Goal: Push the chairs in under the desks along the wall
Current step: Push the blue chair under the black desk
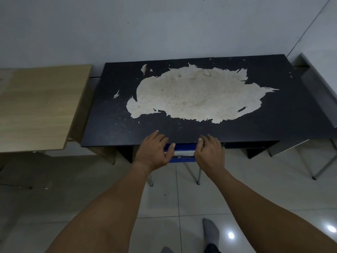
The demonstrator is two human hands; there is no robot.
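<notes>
A light wooden desk [42, 105] stood at the left against the pale wall [164, 24], with no chair visible under or before it. Just beside it, a black desk [284, 114] with a large patch of its surface peeled away filled the middle of the view, and the grey edge of a third desk [317, 77] showed at the far right.

At the black desk's near edge, a person had both bare hands on the back of a blue chair [183, 147]. The left hand [155, 150] and the right hand [209, 151] were set apart, one on each end of the chair back, fingers curled over its top and reaching to the desk's front lip. The chair sat almost wholly beneath the desktop; only its blue back and two thin metal legs [199, 175] showed above the tiled floor [264, 189].

By the look of it, this chair's push was at or near its end, the back lying close against the desk edge. The next move would likely call for letting go and turning to whichever desk along the wall had a chair left out; none could be seen from here. More metal legs [322, 167] appeared at the far right, but whether they belonged to a chair or to the grey desk could not be told.

The count: three desks, one chair certain, two hands, and two socked feet [209, 230] at the bottom edge.
</notes>
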